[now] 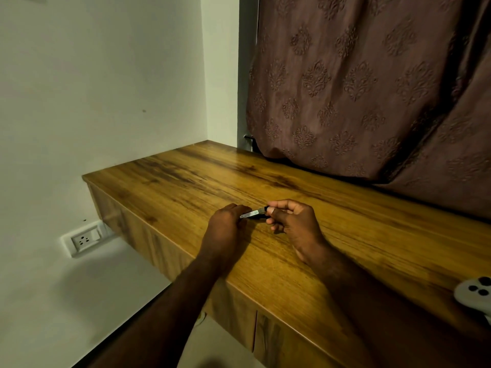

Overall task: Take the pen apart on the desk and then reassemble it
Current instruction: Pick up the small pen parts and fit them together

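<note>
Two bare hands hold a pen (pixel 253 213) just above a wooden desk (pixel 358 235), near the middle of its top. The left hand (pixel 225 227), back toward the camera, is closed around one end of the pen, so that end is hidden inside the fist. The right hand (pixel 292 221) pinches the other, dark end between thumb and fingers. Between the two hands a short silvery stretch of the pen shows, lying nearly level and slightly tilted. Whether the pen is in one piece or partly separated cannot be told. Both forearms reach in over the desk's near edge. At the desk's right edge, well apart from the hands, lies a white controller (pixel 474 294) with dark buttons, only partly in view. Behind the desk hangs a brown patterned curtain (pixel 358 83), its hem resting on the desk's far edge. Left of the desk, low on the white wall (pixel 93 75), sits a white socket (pixel 83 240).
</note>
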The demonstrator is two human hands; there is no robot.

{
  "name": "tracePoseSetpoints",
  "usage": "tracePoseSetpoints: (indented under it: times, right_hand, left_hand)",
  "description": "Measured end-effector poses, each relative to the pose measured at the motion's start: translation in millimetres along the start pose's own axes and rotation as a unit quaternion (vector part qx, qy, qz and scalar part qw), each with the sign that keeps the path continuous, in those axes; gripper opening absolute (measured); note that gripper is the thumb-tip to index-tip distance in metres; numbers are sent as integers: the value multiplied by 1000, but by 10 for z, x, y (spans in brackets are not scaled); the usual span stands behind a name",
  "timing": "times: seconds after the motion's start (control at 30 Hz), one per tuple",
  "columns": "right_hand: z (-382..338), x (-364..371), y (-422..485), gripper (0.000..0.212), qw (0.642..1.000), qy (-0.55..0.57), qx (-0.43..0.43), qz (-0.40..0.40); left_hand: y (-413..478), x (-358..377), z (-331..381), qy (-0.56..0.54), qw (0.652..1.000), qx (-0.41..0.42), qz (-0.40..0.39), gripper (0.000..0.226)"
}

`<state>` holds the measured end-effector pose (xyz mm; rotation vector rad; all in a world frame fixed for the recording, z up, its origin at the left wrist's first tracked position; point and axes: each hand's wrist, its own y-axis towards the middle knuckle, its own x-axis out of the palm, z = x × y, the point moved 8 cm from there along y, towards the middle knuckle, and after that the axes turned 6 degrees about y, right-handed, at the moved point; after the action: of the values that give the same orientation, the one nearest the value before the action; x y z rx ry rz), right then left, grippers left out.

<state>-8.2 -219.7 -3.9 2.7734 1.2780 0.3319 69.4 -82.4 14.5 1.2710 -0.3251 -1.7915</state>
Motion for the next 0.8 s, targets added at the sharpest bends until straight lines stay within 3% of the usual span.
tracePoseSetpoints:
  times: [0.1, 0.4, 0.57, 0.8]
  right_hand:
    - [1, -10, 5, 11, 1000, -11, -1, 3]
    - [-10, -3, 21, 21, 999, -47, -21, -12]
    - [5, -20, 46, 23, 998, -60, -33, -3]
    - [31, -19, 66, 23, 996, -76, -41, 0]
  left_hand:
    - [5, 21, -40, 21, 1000, 2, 7, 17]
    - [-5, -1, -14, 21, 1000, -4, 3, 38]
    - [-20, -42, -35, -17, 999, -45, 22, 29]
    - [-28, -69, -9, -23, 999, -40, 18, 27]
